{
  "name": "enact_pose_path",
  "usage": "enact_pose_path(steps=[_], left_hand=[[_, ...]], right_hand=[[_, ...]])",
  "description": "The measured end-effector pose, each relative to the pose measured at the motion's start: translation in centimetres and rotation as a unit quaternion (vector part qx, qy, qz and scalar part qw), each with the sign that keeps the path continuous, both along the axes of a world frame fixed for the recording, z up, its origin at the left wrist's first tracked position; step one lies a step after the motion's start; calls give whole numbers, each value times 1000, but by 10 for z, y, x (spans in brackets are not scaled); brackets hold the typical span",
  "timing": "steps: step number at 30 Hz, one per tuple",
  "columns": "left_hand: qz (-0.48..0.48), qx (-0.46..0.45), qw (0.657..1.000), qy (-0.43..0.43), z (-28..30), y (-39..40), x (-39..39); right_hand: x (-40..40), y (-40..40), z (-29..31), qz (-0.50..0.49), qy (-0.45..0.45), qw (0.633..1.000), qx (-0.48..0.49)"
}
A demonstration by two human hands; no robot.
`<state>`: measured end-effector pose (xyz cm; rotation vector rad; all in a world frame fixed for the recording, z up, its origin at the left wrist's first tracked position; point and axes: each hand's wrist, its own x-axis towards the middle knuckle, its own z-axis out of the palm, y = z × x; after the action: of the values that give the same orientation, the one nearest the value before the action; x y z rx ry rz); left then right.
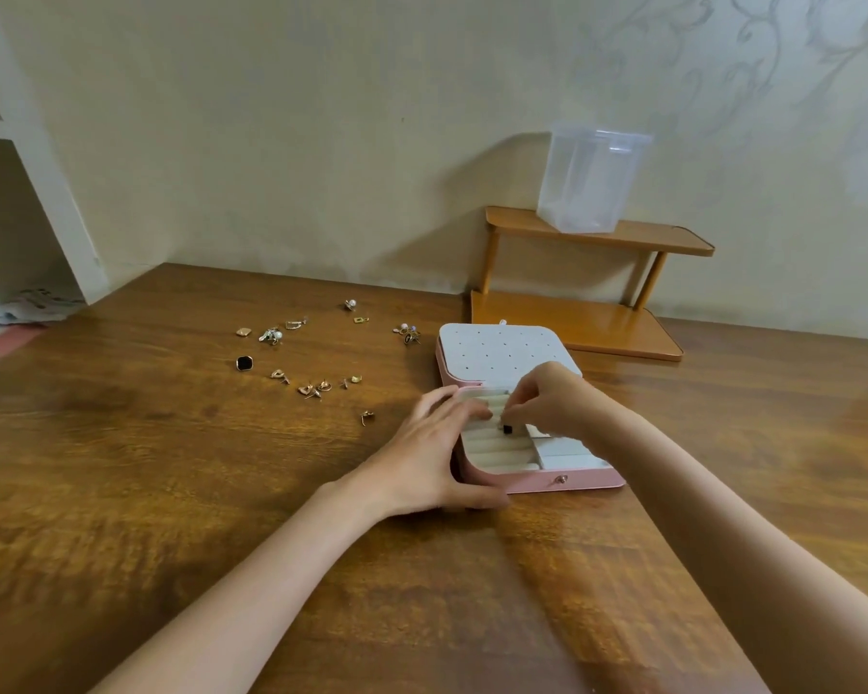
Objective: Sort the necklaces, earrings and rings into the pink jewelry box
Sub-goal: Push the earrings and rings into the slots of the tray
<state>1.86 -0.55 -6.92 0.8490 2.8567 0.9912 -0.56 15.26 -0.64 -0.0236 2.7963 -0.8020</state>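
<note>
The pink jewelry box (567,482) lies open on the wooden table, its white perforated earring panel (497,350) tilted up at the back. My left hand (429,450) rests flat against the box's left side, thumb along the front wall, fingers over the cream ring rolls (497,450). My right hand (552,400) pinches a small black-faced ring or earring (508,429) down at the ring rolls. Several loose gold earrings (314,388), a black square piece (244,363) and pearl pieces (271,336) lie scattered to the left.
An orange two-tier wooden rack (587,323) stands behind the box against the wall, with a clear plastic container (590,180) on its top shelf. A white shelf unit (31,202) sits at far left beyond the table's corner.
</note>
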Motion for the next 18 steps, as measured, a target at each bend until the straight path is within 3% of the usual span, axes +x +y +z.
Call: enact_pose_path(steps=[4, 7, 11, 14, 18], left_hand=[[16, 82, 996, -6, 15, -20, -7], [147, 129, 978, 72, 22, -50, -22], [316, 3, 945, 81, 11, -86, -35], [344, -74, 934, 55, 2, -98, -38], [350, -63, 932, 73, -1, -102, -39]], right_hand=[[-7, 0, 15, 3, 38, 999, -7], [-14, -20, 24, 65, 64, 996, -17], [-28, -60, 14, 160, 103, 982, 9], [-40, -88, -2, 194, 146, 970, 24], [-53, -114, -29, 287, 148, 941, 97]])
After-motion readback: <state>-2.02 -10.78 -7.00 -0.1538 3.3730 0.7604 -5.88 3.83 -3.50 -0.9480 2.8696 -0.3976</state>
